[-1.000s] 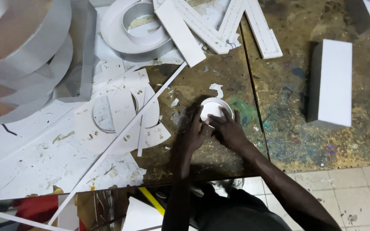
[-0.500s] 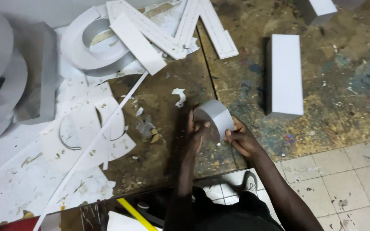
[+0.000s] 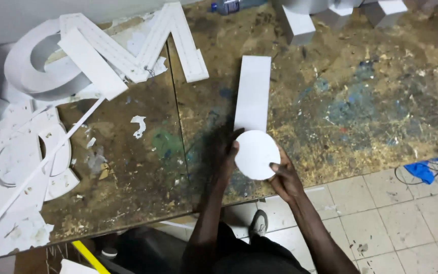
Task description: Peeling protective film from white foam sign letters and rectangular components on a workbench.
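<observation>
Gripping a white round disc (image 3: 256, 154) by its rim, left hand (image 3: 227, 161) and right hand (image 3: 285, 176) pinch opposite edges, flat face up, over the near edge of the paint-stained workbench (image 3: 361, 101), just near of a white rectangular block (image 3: 253, 92). White letter shapes (image 3: 143, 45) lie far left. No containers visible.

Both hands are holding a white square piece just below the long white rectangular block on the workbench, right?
Not quite: the white piece is a round disc, not a square. The head view shows the left hand and right hand holding it just below the long white rectangular block on the workbench.
</observation>
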